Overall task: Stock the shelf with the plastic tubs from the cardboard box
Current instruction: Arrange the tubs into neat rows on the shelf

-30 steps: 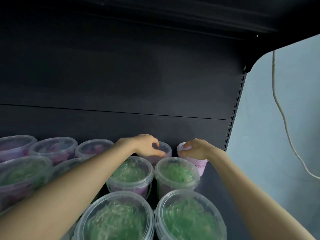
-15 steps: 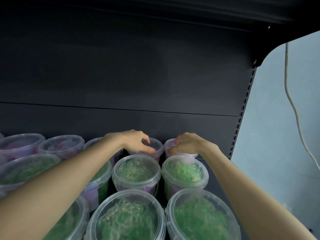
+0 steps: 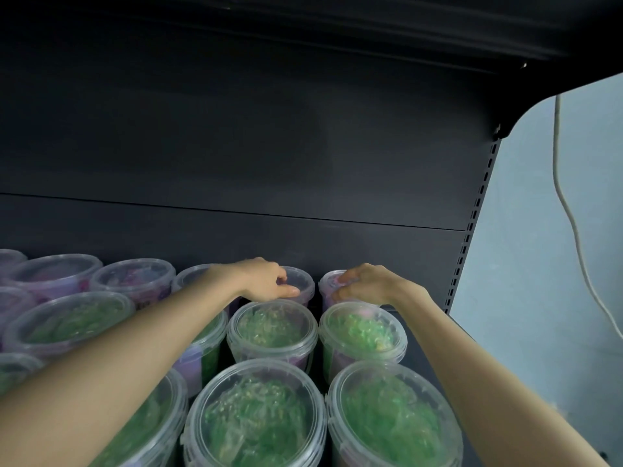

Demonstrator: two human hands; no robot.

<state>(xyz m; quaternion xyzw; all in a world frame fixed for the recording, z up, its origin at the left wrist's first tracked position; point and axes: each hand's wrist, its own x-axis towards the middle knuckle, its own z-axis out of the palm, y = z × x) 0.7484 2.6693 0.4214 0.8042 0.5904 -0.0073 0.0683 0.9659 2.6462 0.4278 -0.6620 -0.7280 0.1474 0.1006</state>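
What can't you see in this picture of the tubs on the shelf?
- Cardboard box: nowhere in the head view.
- Rightmost back-row tub: mostly hidden under the right hand and the green tub in front.
- Tub under the left hand: partly hidden, grip unclear.
- Left tubs: cut off by the edge.
- Labels: too blurred to read.

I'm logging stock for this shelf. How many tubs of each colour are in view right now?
Green tubs: 8
Pink or purple tubs: 7
Total: 15, counting the ones cut off at the left edge and those partly hidden under the arms and hands.
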